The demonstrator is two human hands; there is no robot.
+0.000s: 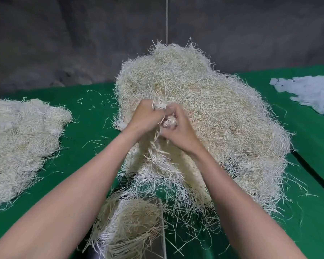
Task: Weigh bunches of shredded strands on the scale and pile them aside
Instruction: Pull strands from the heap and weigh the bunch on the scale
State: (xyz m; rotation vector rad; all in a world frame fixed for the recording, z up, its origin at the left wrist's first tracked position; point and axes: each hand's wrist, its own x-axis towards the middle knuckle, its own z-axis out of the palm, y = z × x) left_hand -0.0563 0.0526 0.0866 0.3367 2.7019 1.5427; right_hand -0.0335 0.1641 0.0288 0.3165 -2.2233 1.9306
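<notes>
Clutching one bunch (158, 152), left hand (145, 118) and right hand (178, 129) meet before the heap (223, 113), side pile (21, 143) leftward.

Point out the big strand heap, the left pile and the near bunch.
big strand heap (204, 101), head view, upper middle.
left pile (22, 143), head view, centre.
near bunch (135, 223), head view, middle.

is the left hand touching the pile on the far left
No, the left hand grips strands beside the right hand at the big middle pile, away from the left pile.

pale cream shredded strands (204, 101) on green cloth (90, 128), grey wall (64, 43).
</notes>
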